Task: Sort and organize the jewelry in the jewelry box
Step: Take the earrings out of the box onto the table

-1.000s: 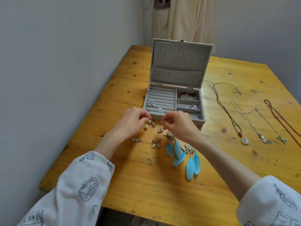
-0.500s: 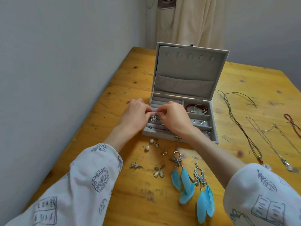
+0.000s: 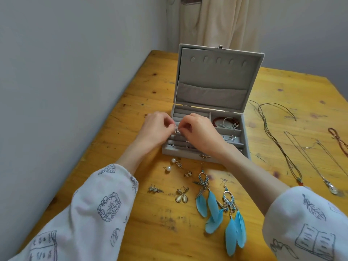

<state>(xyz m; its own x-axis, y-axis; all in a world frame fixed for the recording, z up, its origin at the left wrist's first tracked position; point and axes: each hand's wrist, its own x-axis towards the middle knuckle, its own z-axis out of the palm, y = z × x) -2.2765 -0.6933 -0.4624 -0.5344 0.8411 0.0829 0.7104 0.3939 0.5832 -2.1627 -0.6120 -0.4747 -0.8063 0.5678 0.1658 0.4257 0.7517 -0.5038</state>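
The grey jewelry box [image 3: 244, 129] stands open on the wooden table, lid upright. My left hand [image 3: 156, 129] and my right hand [image 3: 199, 131] meet over its left ring rolls, both pinching one small silver earring [image 3: 177, 131] between the fingertips. Small studs sit in the rolls below the hands. A red bracelet [image 3: 218, 120] lies in the right back compartment. In front of the box lie pearl earrings [image 3: 170, 164], a gold drop pair [image 3: 181, 195], small studs [image 3: 154, 189] and two blue feather earrings [image 3: 220, 210].
Several necklaces [image 3: 293, 159] are laid out on the table to the right of the box. A grey wall runs along the table's left edge. A cream curtain [image 3: 216, 19] hangs behind the far end.
Both hands moved from the loose earrings in front of the box up over the ring rolls, carrying a small earring. The camera has come closer and tilted down.
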